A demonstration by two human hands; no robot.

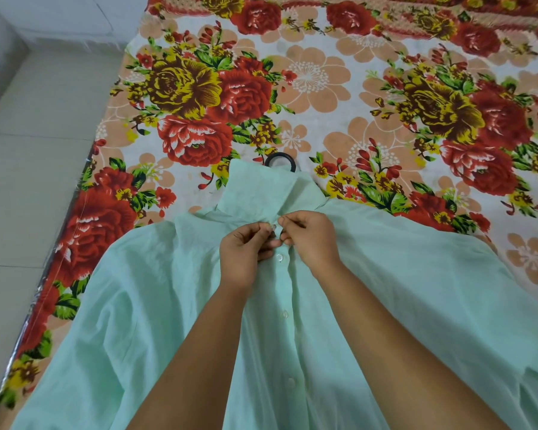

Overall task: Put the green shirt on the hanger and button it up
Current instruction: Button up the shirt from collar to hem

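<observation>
- Head view: pale mint-green cotton shirt (pixel 385 290) lies front-up on the flowered bedsheet (pixel 339 88), the black plastic hanger hook (pixel 280 161) poking past its collar.
- Left hand (pixel 246 252) and right hand (pixel 311 240) each pinch the placket below the collar, apparently to work the top button.

Mint-green shirt (pixel 143 305); black hanger hook (pixel 279 159); red-yellow floral bedsheet (pixel 370 88).

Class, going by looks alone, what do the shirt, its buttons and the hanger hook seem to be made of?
Shirt: thin woven cloth, probably cotton, matte; it creases softly. Buttons: likely plastic, pale and glossy, catching light. Hanger hook: smooth black, probably plastic or coated metal; cannot tell which.
</observation>
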